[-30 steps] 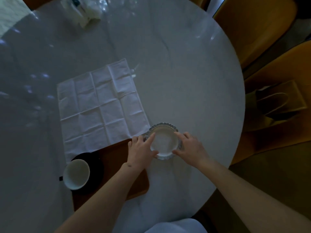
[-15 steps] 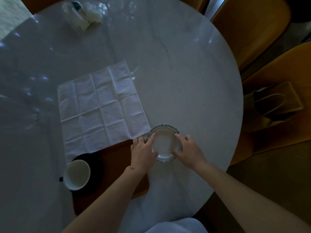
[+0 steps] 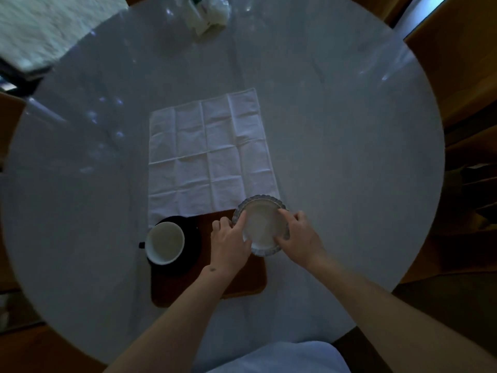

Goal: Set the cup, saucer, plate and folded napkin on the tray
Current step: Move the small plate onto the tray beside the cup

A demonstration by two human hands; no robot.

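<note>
A small white plate (image 3: 262, 224) with a scalloped blue rim sits over the far right corner of the brown tray (image 3: 242, 281). My left hand (image 3: 230, 244) grips its left edge and my right hand (image 3: 300, 238) grips its right edge. A white cup (image 3: 164, 243) stands on a black saucer (image 3: 192, 243) at the tray's left end. The white napkin (image 3: 209, 154) lies spread open and creased on the table beyond the tray, its near edge touching the tray.
The round grey table (image 3: 349, 130) ends close to my body and at the right. A crumpled clear wrapper (image 3: 205, 12) lies at the far edge. Orange chairs (image 3: 457, 63) stand to the right, with a brown paper bag (image 3: 473, 189) on one.
The camera view has swung, so the scene sits more centred. Both hands have carried the plate slightly left, so it overlaps the tray's corner more.
</note>
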